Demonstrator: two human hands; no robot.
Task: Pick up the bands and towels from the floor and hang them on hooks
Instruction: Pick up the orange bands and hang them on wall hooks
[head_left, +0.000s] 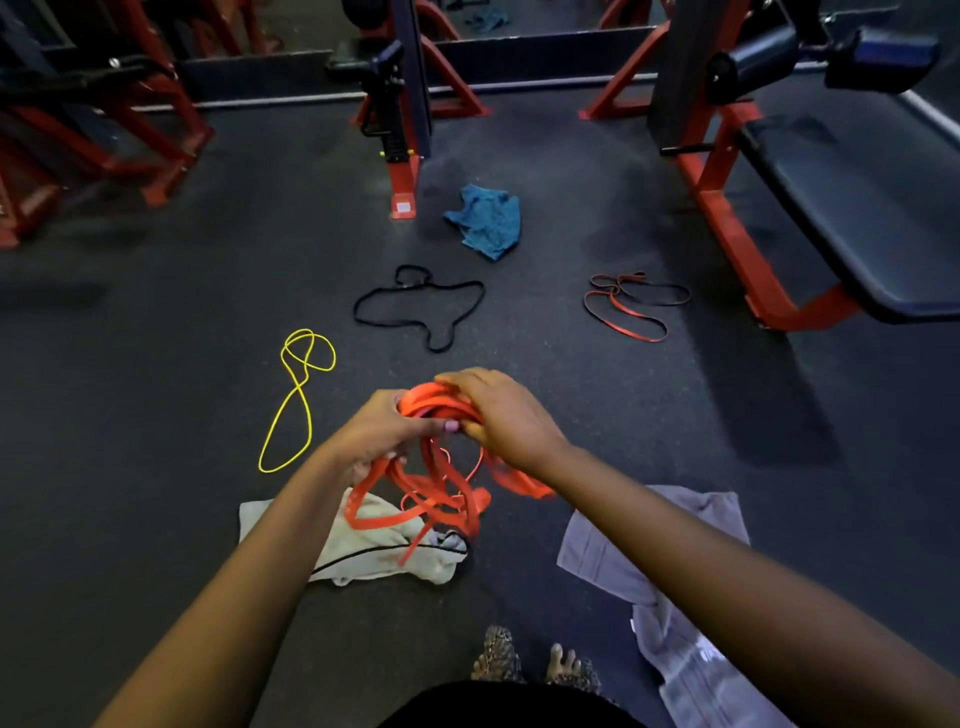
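I see both my hands above the floor (571, 395), left hand (387, 434) and right hand (498, 410) with fingers curled around a bunched orange band (431, 488), its loops dangling over a cream towel (374, 551).

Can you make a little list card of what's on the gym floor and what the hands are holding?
held: tangled bunch of orange rubber bands, in the grip of the left hand and right hand
bands on floor: thin yellow rubber band, black rubber band, red rubber band
towels on floor: crumpled blue cloth towel, cream cloth towel, flat grey cloth towel
hooks: none in view
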